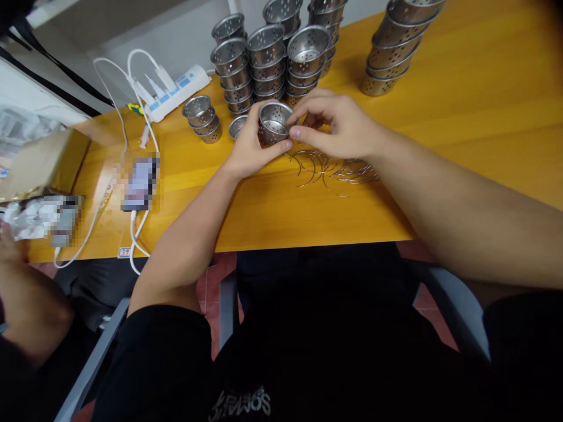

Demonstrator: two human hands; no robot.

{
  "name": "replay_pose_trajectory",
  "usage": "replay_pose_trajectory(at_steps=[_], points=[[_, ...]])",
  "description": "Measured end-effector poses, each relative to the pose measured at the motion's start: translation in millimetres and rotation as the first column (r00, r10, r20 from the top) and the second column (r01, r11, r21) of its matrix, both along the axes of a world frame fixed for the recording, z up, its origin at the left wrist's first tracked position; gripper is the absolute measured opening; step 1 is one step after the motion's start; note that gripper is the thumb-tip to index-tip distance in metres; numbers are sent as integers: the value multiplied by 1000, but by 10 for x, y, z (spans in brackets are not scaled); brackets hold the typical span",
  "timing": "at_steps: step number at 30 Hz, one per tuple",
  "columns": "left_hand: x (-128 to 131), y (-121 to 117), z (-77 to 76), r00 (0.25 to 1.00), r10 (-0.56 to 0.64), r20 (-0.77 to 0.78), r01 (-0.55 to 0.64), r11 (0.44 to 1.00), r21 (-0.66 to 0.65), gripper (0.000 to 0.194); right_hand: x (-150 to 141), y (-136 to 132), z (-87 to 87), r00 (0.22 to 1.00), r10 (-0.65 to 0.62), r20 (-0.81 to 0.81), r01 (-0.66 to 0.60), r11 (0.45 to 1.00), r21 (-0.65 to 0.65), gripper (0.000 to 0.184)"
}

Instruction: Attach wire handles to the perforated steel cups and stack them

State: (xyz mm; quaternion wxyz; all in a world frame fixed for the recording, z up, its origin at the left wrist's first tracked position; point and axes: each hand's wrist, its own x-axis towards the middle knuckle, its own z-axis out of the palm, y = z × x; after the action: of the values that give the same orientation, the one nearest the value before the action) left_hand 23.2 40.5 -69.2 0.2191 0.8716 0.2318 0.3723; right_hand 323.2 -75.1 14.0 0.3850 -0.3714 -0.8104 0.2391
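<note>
Wrapped round the outer side of a perforated metal cup (273, 120), my left hand (255, 143) holds it tilted with its mouth facing me. My right hand (328, 123) is at the cup's right rim, thumb and forefinger pinched together; whatever they may grip is too small to make out. Thin curved wires (323, 167) lie in a loose pile on the table just below my right hand. Another small perforated cup (238, 126) is partly hidden behind my left hand.
Stacks of perforated cups (266, 61) stand behind my hands, with a leaning stack (391, 53) at right and a short stack (203, 117) at left. A power strip (180, 94), a cabled phone (141, 183) and a cardboard box (48, 161) are leftward. Another person's arm (30, 299) is at far left.
</note>
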Motion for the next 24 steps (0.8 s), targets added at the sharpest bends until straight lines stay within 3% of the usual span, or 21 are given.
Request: replay_pose_trajectory(at_steps=[4,8,12,16,19,24], points=[[36,-64,-2,1000,-19,-7,19,1000,-10,131,5,1,9,999,33,-1,-33,999,-29,86],[69,-210,67,1000,28,-7,-29,996,-85,127,49,-18,100,999,16,34,-13,996,-83,76],[50,-279,167,999,46,-12,-47,979,-200,113,291,-9,308,973,-197,119,200,980,-9,69],[23,-271,205,997,80,12,-77,980,-185,93,560,27,454,850,-440,290,443,895,60,56],[13,-266,192,995,103,5,-101,981,-165,82,586,60,452,788,-480,386,526,851,-15,50],[-8,-259,166,996,89,-20,-92,981,-171,82,458,171,280,814,-464,349,531,839,-122,47]])
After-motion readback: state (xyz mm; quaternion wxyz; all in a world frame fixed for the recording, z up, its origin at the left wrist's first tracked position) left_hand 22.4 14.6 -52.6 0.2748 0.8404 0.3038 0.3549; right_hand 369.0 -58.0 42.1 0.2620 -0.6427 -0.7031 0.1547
